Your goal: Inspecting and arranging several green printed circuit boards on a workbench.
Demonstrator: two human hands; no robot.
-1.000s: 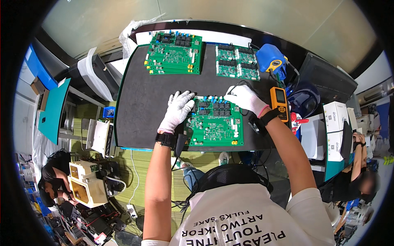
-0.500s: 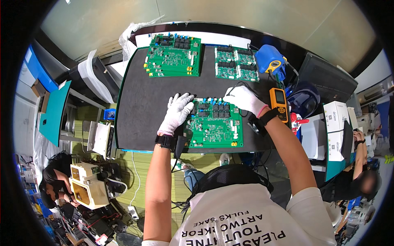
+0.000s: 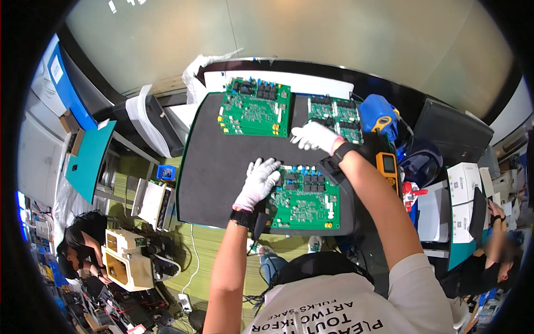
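Observation:
A green circuit board (image 3: 303, 209) with black relay blocks and blue parts along its far edge lies flat on the dark mat. My left hand (image 3: 259, 182), in a white glove, rests at the board's far left corner, fingers stretched out and slightly apart. Beyond the board's far edge, my gloved right hand (image 3: 316, 137) hovers over the mat, its loosely bent fingers pointing left and partly apart. I see nothing held in it. A stack of similar green boards (image 3: 250, 114) stands left of this hand. Smaller green boards (image 3: 350, 133) lie just beyond it, partly covered by it.
An orange handheld meter (image 3: 387, 167) lies at the mat's right side, near a blue and yellow tool (image 3: 379, 117). White boxes (image 3: 463, 192) stand farther right. Black devices sit on both my wrists. Two other people are at work, one at each side.
My right hand has left the board's far edge and moved away toward the smaller boards; the dark cable by it no longer shows. My left hand stays on the board. The whole view has shifted.

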